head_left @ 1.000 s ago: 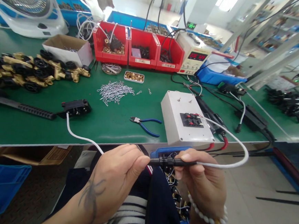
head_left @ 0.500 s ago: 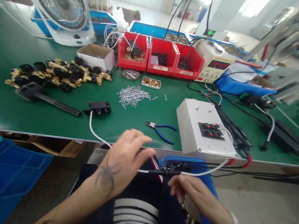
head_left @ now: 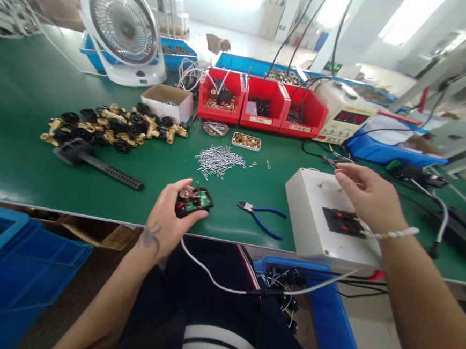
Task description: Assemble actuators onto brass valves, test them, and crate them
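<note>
Left hand first: the fingers are curled around a black module, forefinger along its far side, thumb pressed across the near edge, so the thing sits squarely between them, open face up, green board and red wires on view. It's over the front of the green table; whether it touches down, I can't tell. Across to the right hand, thumb and fingertips close together above the far end of the white box, right by its toggle switches; whether anything is pinched there, can't say! From the module a white cable loops down past the table edge to a black connector over the lap. Between the hands, blue-handled pliers lie with handles parted. Just beyond, a heap of metal clips, then a small tray of brass pieces, and behind that the red bins. Off left, brass fittings in a pile, and a white fan at the back.
</note>
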Tool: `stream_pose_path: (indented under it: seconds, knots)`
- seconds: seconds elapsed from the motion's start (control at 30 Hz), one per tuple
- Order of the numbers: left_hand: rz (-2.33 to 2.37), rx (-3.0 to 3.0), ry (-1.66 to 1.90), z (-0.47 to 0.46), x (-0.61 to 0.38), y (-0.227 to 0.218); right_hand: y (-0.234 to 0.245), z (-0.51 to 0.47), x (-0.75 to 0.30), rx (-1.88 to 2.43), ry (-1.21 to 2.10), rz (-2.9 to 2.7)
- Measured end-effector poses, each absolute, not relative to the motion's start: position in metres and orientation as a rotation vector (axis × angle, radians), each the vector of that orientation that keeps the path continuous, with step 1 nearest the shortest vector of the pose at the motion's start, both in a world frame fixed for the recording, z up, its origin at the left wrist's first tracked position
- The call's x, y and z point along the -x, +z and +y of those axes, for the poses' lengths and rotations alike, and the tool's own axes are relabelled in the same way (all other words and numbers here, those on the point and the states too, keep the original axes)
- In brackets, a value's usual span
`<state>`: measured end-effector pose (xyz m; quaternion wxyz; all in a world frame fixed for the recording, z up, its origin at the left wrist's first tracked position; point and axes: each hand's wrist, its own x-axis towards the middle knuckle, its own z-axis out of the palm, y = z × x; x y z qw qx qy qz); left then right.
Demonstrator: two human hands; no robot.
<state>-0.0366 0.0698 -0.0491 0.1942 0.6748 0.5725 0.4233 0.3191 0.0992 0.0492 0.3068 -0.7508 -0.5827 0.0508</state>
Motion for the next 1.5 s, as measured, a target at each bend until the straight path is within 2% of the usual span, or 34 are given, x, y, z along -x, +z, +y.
stream_pose_path:
  seconds: [0.1, 0.23, 0.57, 0.67, 0.7, 0.73, 0.8, 0.87, 0.97, 1.5]
  knots:
    - [1.317, -1.938, 1.342, 0.048, 0.024, -0.042, 0.041, 0.116, -0.32, 2.03, 0.247, -1.613]
    - [1.122, -1.993, 1.421, 0.03, 0.017, -0.029, 0.035, 0.116, -0.322, 2.052, 0.233, -1.624]
    - [1.073, -2.158, 1.476, 0.014, 0.011, -0.01, 0.033, 0.12, -0.325, 2.04, 0.033, -1.615]
    - [1.048, -2.266, 1.491, 0.013, 0.009, -0.004, 0.037, 0.097, -0.31, 1.783, -0.112, -1.554]
    - [1.035, -2.295, 1.497, 0.013, 0.008, -0.002, 0.039, 0.085, -0.299, 1.627, -0.045, -1.525]
    - [1.029, -2.318, 1.504, 0.013, 0.008, -0.001, 0.04, 0.071, -0.287, 1.466, 0.159, -1.499]
    - [1.026, -2.359, 1.515, 0.012, 0.006, 0.0, 0.042, 0.044, -0.257, 1.204, 0.806, -1.452]
    - [1.037, -2.396, 1.499, 0.011, 0.005, 0.0, 0.044, 0.023, -0.227, 1.128, 1.266, -1.445]
    - [1.058, -2.424, 1.448, 0.008, 0.005, 0.0, 0.044, 0.008, -0.196, 1.135, 1.613, -1.371]
    - [1.023, -2.439, 1.372, 0.004, 0.003, 0.004, 0.041, 0.01, -0.182, 1.109, 1.613, -1.227]
